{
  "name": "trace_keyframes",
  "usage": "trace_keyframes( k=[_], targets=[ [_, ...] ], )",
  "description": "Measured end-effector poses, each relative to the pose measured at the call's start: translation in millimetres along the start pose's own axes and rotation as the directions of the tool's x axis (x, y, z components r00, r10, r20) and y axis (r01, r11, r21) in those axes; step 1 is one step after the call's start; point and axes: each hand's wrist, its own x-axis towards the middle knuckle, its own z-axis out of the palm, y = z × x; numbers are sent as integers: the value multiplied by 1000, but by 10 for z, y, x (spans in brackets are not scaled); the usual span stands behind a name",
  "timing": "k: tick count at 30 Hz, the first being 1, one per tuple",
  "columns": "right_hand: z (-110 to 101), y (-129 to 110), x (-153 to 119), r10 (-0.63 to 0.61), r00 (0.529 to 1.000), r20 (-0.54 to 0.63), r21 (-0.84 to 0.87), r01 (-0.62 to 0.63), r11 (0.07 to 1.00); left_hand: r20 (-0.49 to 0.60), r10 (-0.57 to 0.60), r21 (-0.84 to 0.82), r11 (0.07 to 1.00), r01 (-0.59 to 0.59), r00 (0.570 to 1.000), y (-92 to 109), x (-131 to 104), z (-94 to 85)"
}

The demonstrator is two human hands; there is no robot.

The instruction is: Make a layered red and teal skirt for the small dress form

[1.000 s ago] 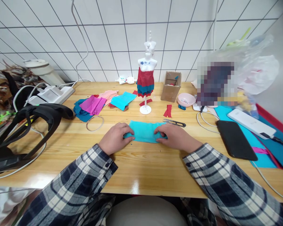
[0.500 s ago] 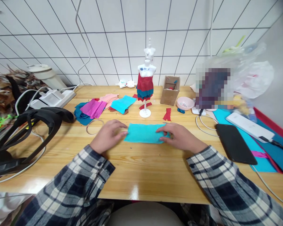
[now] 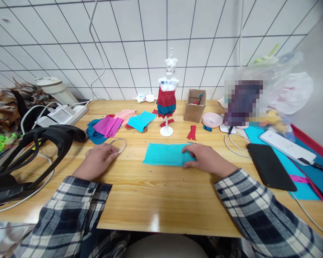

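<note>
Turquoise cloth rectangle (image 3: 163,154) lies flat on the wooden table (image 3: 140,200), in front of the person, its long edges running left to right and its left end free of either hand. At its right end is the right hand (image 3: 206,157), back upward, the forearm coming in slantwise from the lower right in a plaid sleeve (image 3: 258,208). The fingers of that hand bend over the cloth and point left; the index finger and thumb stand apart, their tips resting on the fabric with a gap between them. Just beyond the knuckles, the metal tip of the thread snips (image 3: 191,143) shows, the rest mostly hidden by the hand.

Well to the left, the left hand (image 3: 97,159) reaches forward and rightward from its own plaid cuff, low over the table, wrist nearly straight. Thumb and index finger are closed on the near edge of a thin ring (image 3: 124,142); the other fingers curl underneath. Past that hand lies magenta cloth (image 3: 108,126). Behind the turquoise piece stands a white dress form (image 3: 168,85) wearing a red and teal skirt (image 3: 167,98).
</note>
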Motion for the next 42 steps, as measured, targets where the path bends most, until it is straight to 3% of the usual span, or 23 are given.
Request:
trace_keyframes(
  k=[3,5,8,10,13,15,16,19,22,26,30,32,36,42],
  targets=[
    [-11,9,-14,-6,1000,1,5,6,1000,-44,48,-200,978,-56,998,316,14,14],
    [-66,-6,-24,4,1000,-3,34,-4,999,-37,126,-422,897,-130,991,556,52,6],
    [-221,-125,-15,48,991,-127,142,-30,989,-49,210,-572,795,-200,976,900,175,19],
    [-304,-289,19,97,942,-322,243,-17,970,-78,237,-651,723,-230,968,1083,261,76],
    [-263,-589,103,126,805,-580,325,87,942,-236,214,-756,573,-317,948,1242,291,255],
    [-121,-739,158,-8,805,-593,244,189,951,-289,236,-793,483,-371,928,1268,222,409],
    [-35,-784,177,-66,810,-582,197,220,955,-263,295,-805,457,-377,919,1264,169,483],
    [176,-806,185,-141,827,-544,141,256,956,-168,483,-776,473,-417,859,1233,9,640],
    [226,-742,151,-78,817,-572,206,234,950,-102,583,-723,513,-463,806,1224,-61,663],
    [155,-687,117,26,796,-605,260,166,951,-77,618,-678,543,-495,783,1223,7,542],
    [132,-691,105,74,799,-597,270,113,956,-36,730,-543,559,-627,682,1207,124,463],
    [145,-699,104,62,806,-589,274,126,953,-47,755,-502,548,-669,654,1206,151,471],
    [183,-715,110,98,787,-609,348,153,925,-73,758,-455,553,-698,648,1219,145,501],
    [175,-738,95,168,770,-616,413,134,901,-51,705,-488,600,-634,707,1220,124,457]
  ],
)
